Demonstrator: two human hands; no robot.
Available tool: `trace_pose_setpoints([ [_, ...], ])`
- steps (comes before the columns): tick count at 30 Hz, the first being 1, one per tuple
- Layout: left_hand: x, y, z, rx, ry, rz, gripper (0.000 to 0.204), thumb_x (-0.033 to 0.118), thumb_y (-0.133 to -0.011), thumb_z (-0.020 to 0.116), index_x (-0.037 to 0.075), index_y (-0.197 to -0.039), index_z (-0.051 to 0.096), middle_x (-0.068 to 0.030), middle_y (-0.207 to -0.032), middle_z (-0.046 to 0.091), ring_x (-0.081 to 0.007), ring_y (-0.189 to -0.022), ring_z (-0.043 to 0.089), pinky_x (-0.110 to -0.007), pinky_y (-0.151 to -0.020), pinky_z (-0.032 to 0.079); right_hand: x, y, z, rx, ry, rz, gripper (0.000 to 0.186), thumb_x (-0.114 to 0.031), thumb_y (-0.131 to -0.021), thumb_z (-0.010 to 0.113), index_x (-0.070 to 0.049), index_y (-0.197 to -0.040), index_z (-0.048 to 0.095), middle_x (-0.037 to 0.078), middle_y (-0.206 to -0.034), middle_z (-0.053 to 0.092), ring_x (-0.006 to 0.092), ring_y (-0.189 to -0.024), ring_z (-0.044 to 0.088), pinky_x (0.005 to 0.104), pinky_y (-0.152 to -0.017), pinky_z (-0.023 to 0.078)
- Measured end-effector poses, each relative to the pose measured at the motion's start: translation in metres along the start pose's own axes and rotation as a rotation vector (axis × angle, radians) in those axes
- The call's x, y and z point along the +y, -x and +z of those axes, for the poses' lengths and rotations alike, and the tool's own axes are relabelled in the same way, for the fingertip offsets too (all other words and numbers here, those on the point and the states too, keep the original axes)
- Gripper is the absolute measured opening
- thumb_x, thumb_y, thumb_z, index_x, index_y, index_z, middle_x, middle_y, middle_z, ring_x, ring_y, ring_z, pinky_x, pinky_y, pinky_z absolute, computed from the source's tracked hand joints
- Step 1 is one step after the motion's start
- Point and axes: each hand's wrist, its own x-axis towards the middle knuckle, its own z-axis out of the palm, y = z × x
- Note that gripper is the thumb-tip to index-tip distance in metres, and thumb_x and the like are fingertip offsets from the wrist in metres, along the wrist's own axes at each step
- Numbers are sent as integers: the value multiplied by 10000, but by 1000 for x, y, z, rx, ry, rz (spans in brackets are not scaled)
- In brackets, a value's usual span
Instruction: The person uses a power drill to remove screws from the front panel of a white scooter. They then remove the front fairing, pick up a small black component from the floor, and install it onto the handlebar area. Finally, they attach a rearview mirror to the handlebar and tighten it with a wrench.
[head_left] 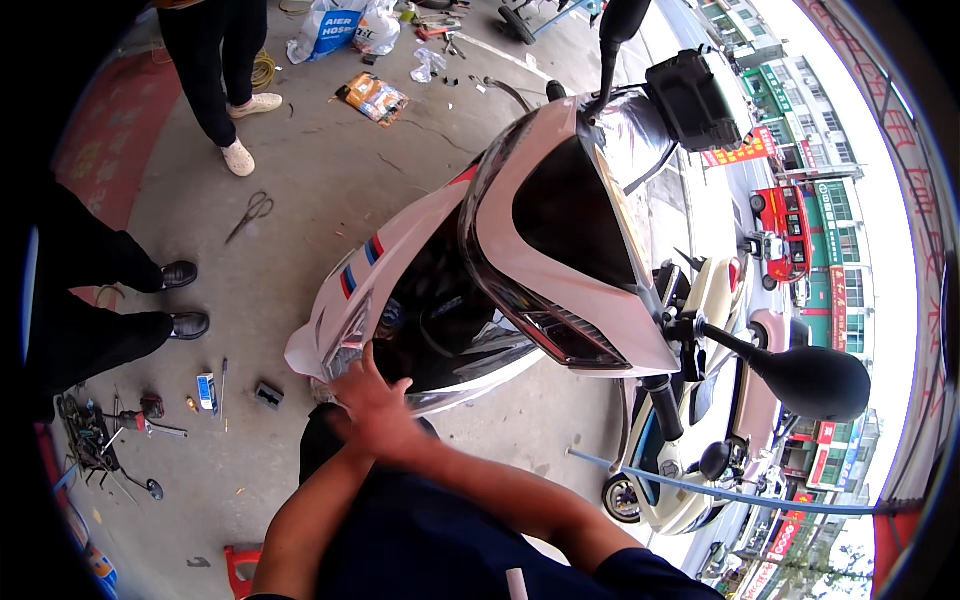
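Note:
A pale pink scooter [560, 200] with a dark glossy front panel [430, 300] stands before me. My right hand [385, 410] is at the scooter's lower front, beside the clear lamp cover [350, 335]. Its fingers are spread, with nothing visible in them, and somewhat blurred. My forearms cross near the wrists. My left hand [345, 428] lies mostly behind the right one, close to the scooter's nose; its fingers are hidden and smeared. On the scooter are a black mirror [810, 382], a handlebar grip [662, 408] and a black box-shaped part [690, 100].
Scissors [256, 212], a small blue-and-white box [207, 393], a screwdriver [223, 385], a dark small block [268, 395] and a red power tool [152, 407] lie on the ground. Two people stand at left, one in black shoes [180, 275]. Another scooter [690, 400] is parked beyond.

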Motion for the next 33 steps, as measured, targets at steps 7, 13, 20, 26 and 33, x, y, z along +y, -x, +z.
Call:
trace_pose_setpoints([
  [7, -35, -7, 40, 70, 169, 144, 896, 222, -737, 810, 84, -1439, 271, -222, -1219, 446, -414, -1059, 543, -472, -873, 470, -11, -33, 4, 115, 397, -213, 563, -254, -852, 623, -28, -1341, 459, 127, -1423, 445, 233, -1218, 485, 406, -1100, 337],
  [13, 4, -11, -7, -36, 223, -20, 862, 178, -711, 815, 78, -1404, 312, -222, -1206, 467, -413, -1075, 544, -458, -847, 505, 53, -54, -36, 362, 464, -87, 497, -247, -807, 639, -46, -1254, 554, 118, -1397, 471, 232, -1307, 430, 452, -1110, 291],
  [20, 6, -13, -16, -140, 234, -101, 877, 215, -721, 816, 58, -1403, 287, -214, -1190, 463, -420, -995, 591, -453, -834, 506, 42, -60, -71, -280, 837, -22, 558, -235, -771, 639, -70, -1292, 528, 99, -1308, 530, 277, -1269, 460, 559, -1097, 239],
  [26, -2, -21, -22, -106, 122, 71, 802, 238, -754, 784, 0, -1366, 323, -242, -1083, 485, -413, -881, 629, -445, -698, 542, 92, -58, -59, 434, 549, -75, 584, -243, -760, 641, -62, -1296, 496, 139, -1271, 531, 340, -1216, 474, 565, -1082, 257],
  [33, -20, -14, 0, 47, 16, 328, 727, 158, -772, 741, 35, -1362, 334, -236, -1156, 492, -425, -967, 604, -496, -768, 517, 93, -25, -58, 263, 490, -343, 534, -274, -726, 662, -76, -1208, 546, 162, -1187, 549, 338, -1174, 500, 567, -1058, 311],
])
